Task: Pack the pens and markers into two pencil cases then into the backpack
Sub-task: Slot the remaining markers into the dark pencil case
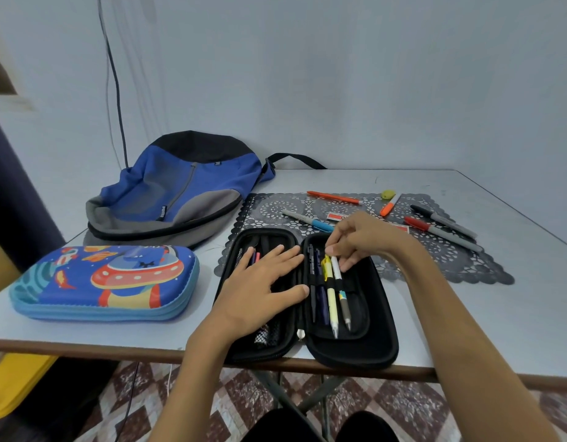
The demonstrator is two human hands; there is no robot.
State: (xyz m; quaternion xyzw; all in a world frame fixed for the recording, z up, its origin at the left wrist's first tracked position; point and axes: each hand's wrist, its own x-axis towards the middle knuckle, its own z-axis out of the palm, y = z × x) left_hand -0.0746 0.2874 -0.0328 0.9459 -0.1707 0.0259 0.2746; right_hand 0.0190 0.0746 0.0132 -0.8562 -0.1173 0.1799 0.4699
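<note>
Four pens (331,298) sit under the case's (371,346) strap (346,283); five more lie loose.

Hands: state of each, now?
Left hand: open, resting flat on the black pencil case.
Right hand: fingers pinching the white pen in that case.

Left hand (263,282): flat on the left half of the black case (355,352), fingers straight.
Right hand (358,240): pinches the top of the white pen (337,272).
Black case: open at the near edge of the worktop (499,314); four pens (322,301) sit under a strap (314,284) in its right half.
Blue case (107,282): closed, left of the black case.
Backpack (180,186): lies behind the blue case.
Mat (435,260): behind the black case, markers (441,232) scattered on it.
</note>
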